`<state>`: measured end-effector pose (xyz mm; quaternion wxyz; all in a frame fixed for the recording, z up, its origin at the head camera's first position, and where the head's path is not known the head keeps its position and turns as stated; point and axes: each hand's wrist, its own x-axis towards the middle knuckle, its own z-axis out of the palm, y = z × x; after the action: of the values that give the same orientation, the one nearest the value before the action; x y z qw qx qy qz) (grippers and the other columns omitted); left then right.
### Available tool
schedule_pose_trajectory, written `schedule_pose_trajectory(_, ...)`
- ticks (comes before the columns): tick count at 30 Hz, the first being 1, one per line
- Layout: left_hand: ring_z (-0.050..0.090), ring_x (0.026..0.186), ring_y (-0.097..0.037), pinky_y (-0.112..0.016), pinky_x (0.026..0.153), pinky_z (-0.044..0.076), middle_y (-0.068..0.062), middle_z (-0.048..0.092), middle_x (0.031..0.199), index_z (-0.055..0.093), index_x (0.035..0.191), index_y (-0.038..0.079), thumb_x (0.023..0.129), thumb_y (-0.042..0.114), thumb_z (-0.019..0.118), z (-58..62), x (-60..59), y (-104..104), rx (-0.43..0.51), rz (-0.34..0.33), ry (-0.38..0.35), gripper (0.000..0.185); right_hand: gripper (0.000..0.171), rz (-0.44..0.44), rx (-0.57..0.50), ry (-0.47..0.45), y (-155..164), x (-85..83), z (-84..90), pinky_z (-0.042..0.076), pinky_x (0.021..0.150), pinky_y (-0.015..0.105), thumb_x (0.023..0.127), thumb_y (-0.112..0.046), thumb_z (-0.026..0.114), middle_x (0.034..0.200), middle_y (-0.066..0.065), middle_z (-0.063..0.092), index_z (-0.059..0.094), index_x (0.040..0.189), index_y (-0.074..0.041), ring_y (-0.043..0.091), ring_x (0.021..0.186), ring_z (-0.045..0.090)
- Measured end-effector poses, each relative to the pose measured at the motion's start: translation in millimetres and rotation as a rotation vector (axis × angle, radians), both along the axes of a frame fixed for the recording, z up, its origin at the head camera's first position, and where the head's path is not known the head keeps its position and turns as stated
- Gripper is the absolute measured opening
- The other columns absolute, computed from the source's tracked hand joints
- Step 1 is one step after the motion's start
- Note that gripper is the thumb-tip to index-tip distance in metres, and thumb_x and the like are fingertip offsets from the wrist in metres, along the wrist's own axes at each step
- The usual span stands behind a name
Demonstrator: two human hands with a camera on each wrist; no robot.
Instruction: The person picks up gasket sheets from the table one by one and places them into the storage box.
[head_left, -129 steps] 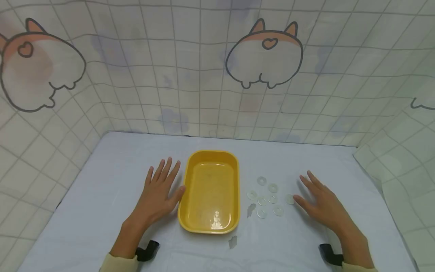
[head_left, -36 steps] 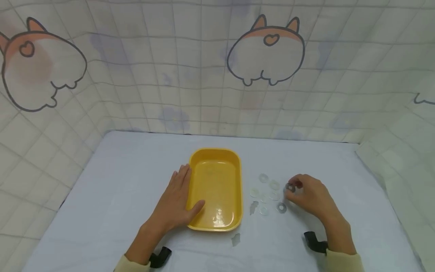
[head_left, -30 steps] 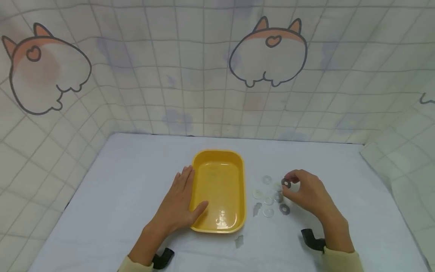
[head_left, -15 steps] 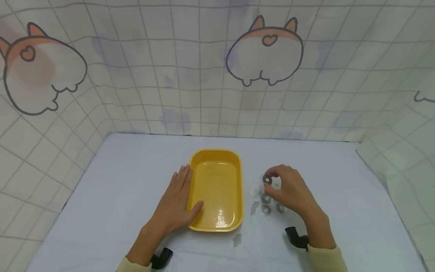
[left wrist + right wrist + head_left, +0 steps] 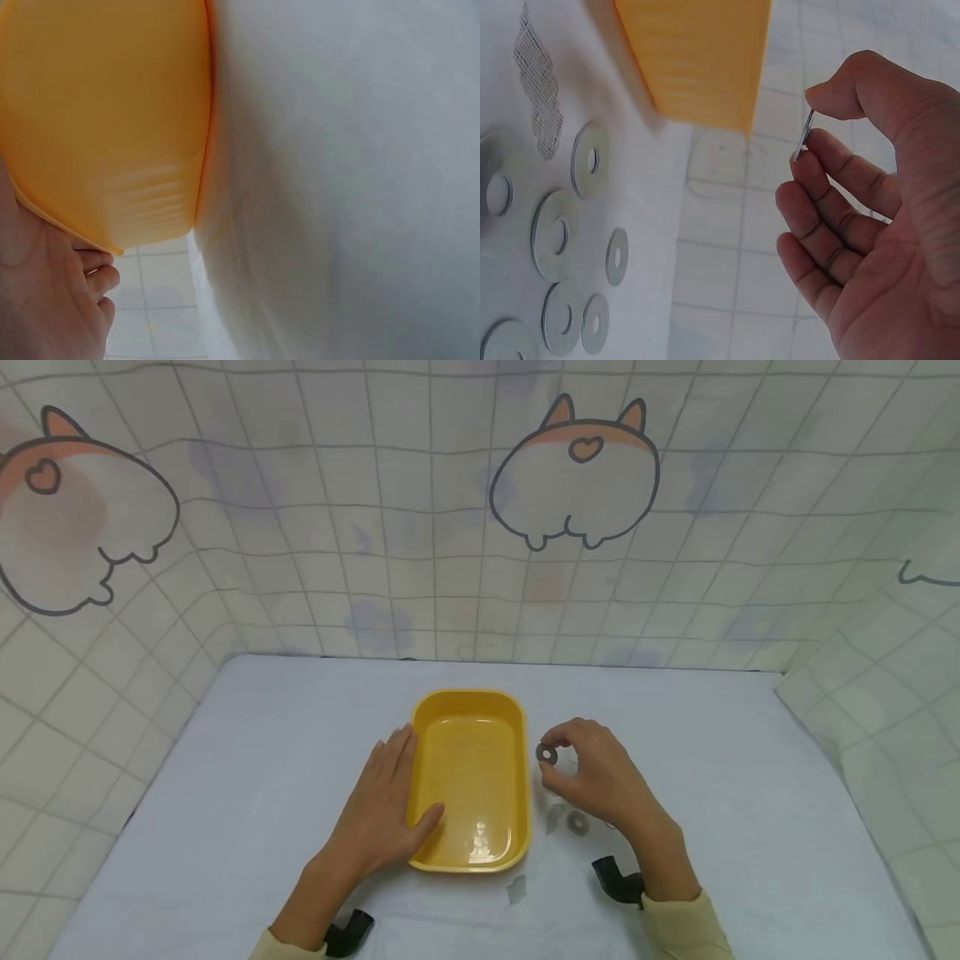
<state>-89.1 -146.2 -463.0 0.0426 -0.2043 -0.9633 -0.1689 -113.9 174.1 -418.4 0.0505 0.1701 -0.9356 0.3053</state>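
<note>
Looking down from the head view, we see our right hand (image 5: pixel 600 781) raised just off the table (image 5: pixel 225 793), pinching one washer (image 5: pixel 547 753) by its edge between thumb and forefinger; the right wrist view shows that washer (image 5: pixel 804 135) thin and edge-on, thumb above and fingertip below, the other fingers loosely curled under it. The washer sits in the air at about 3 o'clock of the tray (image 5: pixel 468 706), just beside the tray's right rim and not yet over its hollow. Our left hand (image 5: pixel 378 818) lies flat with fingers straight against the tray's left wall, at 9 o'clock, thumb hooked over the rim near the front corner; the left wrist view shows the tray's orange side (image 5: pixel 112 135) pressed close to the palm (image 5: pixel 37 300). The spare washers (image 5: pixel 555 232) lie flat on the cloth at the tray's 4 o'clock, beneath and behind the right hand, most of them hidden from the head view, where only one (image 5: pixel 577 822) shows plainly. A small grey patch (image 5: pixel 514 890) marks the cloth at the tray's 5 o'clock. Open room spreads wide at 12 o'clock toward the tiled backdrop (image 5: pixel 480 527), and broadly to 9 and 3 o'clock out to the table's edges; the gap between the tray's right rim and the washers is narrow.
</note>
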Motion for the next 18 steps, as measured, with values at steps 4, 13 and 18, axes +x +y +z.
schedule_pose_trajectory(4, 0.019, 0.166, -0.035, -0.052, 0.137, 0.015, -0.018, 0.018, 0.178, 0.018, 0.167, -0.004, 0.097, 0.052, 0.060, -0.4, 1.1, -1.1, -0.006, 0.002, 0.001, 0.099, 0.024, 0.016, -0.002, 0.013, -6.2, 1.3, -1.2, 0.060, 0.095, 0.042, 0.088, -0.018, 0.078, 0.105, 0.000, 0.074, 0.075, 0.112, -0.012, 0.025, 0.103, 0.067)
schedule_pose_trajectory(13, 0.016, 0.167, -0.034, -0.052, 0.137, 0.014, -0.018, 0.016, 0.178, 0.015, 0.168, -0.004, 0.098, 0.052, 0.059, 1.1, 1.4, -0.3, 0.009, -0.009, -0.012, 0.099, 0.022, 0.060, 0.010, 0.026, -19.8, 5.1, 1.4, 0.059, 0.095, 0.041, 0.088, -0.018, 0.079, 0.104, -0.002, 0.073, 0.076, 0.109, -0.013, 0.021, 0.102, 0.065)
schedule_pose_trajectory(18, 0.016, 0.167, -0.034, -0.051, 0.137, 0.014, -0.018, 0.015, 0.178, 0.016, 0.167, -0.004, 0.098, 0.052, 0.059, -0.8, -0.3, -1.6, -0.006, -0.009, -0.005, 0.099, 0.022, 0.073, 0.019, 0.031, -26.0, 5.3, 0.8, 0.057, 0.094, 0.041, 0.088, -0.018, 0.079, 0.105, -0.003, 0.073, 0.076, 0.109, -0.013, 0.024, 0.102, 0.066)
